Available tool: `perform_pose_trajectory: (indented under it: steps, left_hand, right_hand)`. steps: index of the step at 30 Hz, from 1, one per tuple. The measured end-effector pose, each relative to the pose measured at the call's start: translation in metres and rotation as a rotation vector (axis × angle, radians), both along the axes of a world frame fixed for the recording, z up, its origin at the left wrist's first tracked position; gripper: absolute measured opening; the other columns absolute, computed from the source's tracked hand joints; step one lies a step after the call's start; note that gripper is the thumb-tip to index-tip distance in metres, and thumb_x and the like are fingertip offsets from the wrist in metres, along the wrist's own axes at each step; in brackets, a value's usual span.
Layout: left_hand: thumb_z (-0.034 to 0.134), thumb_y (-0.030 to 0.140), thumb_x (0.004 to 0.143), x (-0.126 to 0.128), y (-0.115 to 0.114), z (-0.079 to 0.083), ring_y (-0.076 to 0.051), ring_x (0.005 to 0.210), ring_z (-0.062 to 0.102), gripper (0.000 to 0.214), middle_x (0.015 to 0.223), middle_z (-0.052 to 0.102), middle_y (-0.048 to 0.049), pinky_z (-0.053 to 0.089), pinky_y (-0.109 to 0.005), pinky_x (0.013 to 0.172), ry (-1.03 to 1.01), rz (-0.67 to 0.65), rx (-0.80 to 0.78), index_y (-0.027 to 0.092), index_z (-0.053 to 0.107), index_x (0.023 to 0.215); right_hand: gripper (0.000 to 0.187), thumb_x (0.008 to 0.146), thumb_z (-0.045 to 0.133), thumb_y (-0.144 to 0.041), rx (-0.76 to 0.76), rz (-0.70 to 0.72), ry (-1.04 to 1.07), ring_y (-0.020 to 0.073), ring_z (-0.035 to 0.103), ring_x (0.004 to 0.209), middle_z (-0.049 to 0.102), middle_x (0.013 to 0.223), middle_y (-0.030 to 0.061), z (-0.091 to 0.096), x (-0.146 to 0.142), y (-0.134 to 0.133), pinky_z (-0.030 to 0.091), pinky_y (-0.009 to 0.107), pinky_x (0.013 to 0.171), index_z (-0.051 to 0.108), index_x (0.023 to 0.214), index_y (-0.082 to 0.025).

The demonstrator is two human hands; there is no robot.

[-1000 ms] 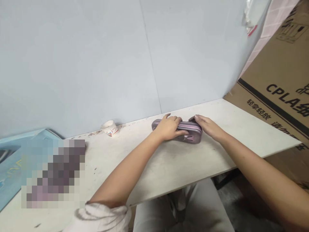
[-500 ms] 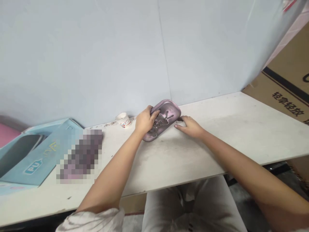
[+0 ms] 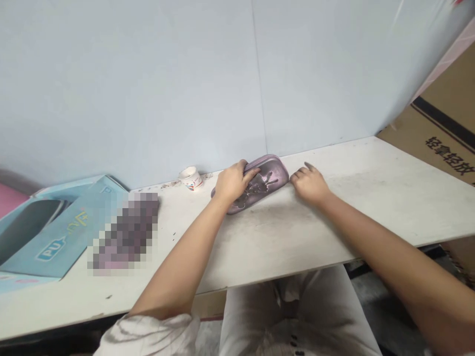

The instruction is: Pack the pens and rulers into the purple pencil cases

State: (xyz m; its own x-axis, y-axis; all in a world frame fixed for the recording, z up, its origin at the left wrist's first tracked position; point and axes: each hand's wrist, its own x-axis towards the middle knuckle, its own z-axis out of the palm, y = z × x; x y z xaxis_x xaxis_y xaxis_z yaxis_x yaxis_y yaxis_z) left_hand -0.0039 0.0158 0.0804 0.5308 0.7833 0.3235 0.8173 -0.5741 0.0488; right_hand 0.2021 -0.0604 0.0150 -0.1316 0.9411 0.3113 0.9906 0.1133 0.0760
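- Left hand (image 3: 233, 183): palm down over the left half of the pouch, forearm coming in from lower left; fingers curl across the top and reach its far edge, holding it.
- Right hand (image 3: 310, 185): palm down on the table, forearm coming in from lower right; fingers slightly spread, tips pointing up and left, just beside the pouch's right end. Contact cannot be told.
- Pouch (image 3: 272, 173): mauve, hard-shelled, lying flat near the table's back edge, between the hands. Long axis runs lower left to upper right, right end nearer the wall. Dark raised pattern on the top face.
- Table (image 3: 297, 237): white, scuffed, set against a pale blue wall (image 3: 148, 89).
- Paper cup (image 3: 190, 178): on its side at the back edge, left of the pouch.
- Pixelated patch (image 3: 126, 232): on the table, left of the left forearm; contents hidden.
- Blue box (image 3: 55, 237): far left, beside the patch.
- Cardboard carton (image 3: 441, 133): right of the table, printed in black.
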Motion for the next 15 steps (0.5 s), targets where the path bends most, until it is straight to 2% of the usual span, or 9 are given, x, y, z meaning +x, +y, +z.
perform_pose_trajectory:
  steps: [3,5,7,9,10,12,13,15]
  left_hand:
    - [0.023,0.062,0.085,0.014,-0.009,-0.005,-0.025,0.087,0.06,0.056,0.093,0.064,-0.01,0.037,-0.03,0.067,0.102,-0.135,0.036,0.019,0.055,0.1]
    - [0.023,0.061,0.085,0.02,-0.016,-0.008,-0.025,0.088,0.059,0.055,0.094,0.064,-0.0103,0.037,-0.03,0.068,0.167,-0.213,0.048,0.019,0.055,0.101]
    - [0.023,0.06,0.086,0.024,-0.02,-0.011,-0.025,0.088,0.059,0.055,0.095,0.063,-0.0104,0.037,-0.03,0.069,0.203,-0.241,0.052,0.019,0.055,0.102]
    - [0.022,0.06,0.086,0.025,-0.022,-0.012,-0.024,0.088,0.058,0.055,0.094,0.063,-0.0103,0.037,-0.029,0.069,0.209,-0.233,0.059,0.019,0.055,0.103]
    - [0.021,0.059,0.087,0.025,-0.022,-0.012,-0.024,0.087,0.058,0.056,0.094,0.063,-0.0103,0.037,-0.03,0.069,0.208,-0.225,0.062,0.019,0.055,0.104]
    - [0.019,0.059,0.087,0.025,-0.021,-0.012,-0.024,0.086,0.059,0.057,0.092,0.063,-0.0103,0.036,-0.03,0.068,0.205,-0.215,0.07,0.019,0.056,0.103]
    - [0.018,0.06,0.087,0.024,-0.02,-0.012,-0.024,0.085,0.059,0.057,0.091,0.063,-0.0101,0.036,-0.03,0.067,0.202,-0.213,0.075,0.019,0.056,0.102]
    - [0.018,0.061,0.086,0.023,-0.021,-0.012,-0.024,0.084,0.059,0.058,0.09,0.063,-0.0095,0.036,-0.03,0.065,0.193,-0.209,0.087,0.019,0.055,0.101]
  right_hand:
    - [0.029,0.085,0.039,-0.015,-0.013,-0.007,-0.113,0.0211,0.052,0.093,0.067,0.088,0.0114,0.013,0.039,-0.012,0.01,0.043,0.107,0.067,0.09,-0.014]
    - [0.027,0.081,0.041,-0.011,0.016,-0.091,-0.165,0.021,0.052,0.093,0.066,0.088,0.0106,0.033,0.069,-0.024,0.008,0.044,0.107,0.067,0.088,-0.015]
    - [0.033,0.08,0.036,-0.005,0.086,-0.195,-0.175,0.0233,0.051,0.097,0.065,0.089,0.0158,0.06,0.093,-0.039,0.004,0.049,0.105,0.066,0.092,-0.009]
    - [0.035,0.083,0.032,-0.008,0.223,-0.252,-0.207,0.0236,0.051,0.098,0.063,0.092,0.018,0.084,0.102,-0.05,0.012,0.046,0.104,0.065,0.095,-0.008]
    - [0.036,0.085,0.031,-0.01,0.224,-0.233,-0.2,0.0241,0.05,0.099,0.062,0.096,0.0187,0.092,0.1,-0.053,0.017,0.046,0.102,0.063,0.099,-0.009]
    - [0.035,0.081,0.034,-0.006,0.115,-0.192,-0.069,0.0276,0.051,0.099,0.061,0.1,0.021,0.092,0.084,-0.051,0.031,0.045,0.092,0.061,0.102,-0.006]
    - [0.035,0.079,0.037,-0.005,0.065,-0.142,-0.054,0.027,0.051,0.099,0.061,0.102,0.0186,0.084,0.073,-0.048,0.035,0.041,0.087,0.061,0.105,-0.009]
    - [0.037,0.078,0.048,-0.013,-0.027,-0.027,-0.035,0.0238,0.05,0.103,0.061,0.109,0.011,0.057,0.048,-0.039,0.038,0.034,0.085,0.057,0.113,-0.018]
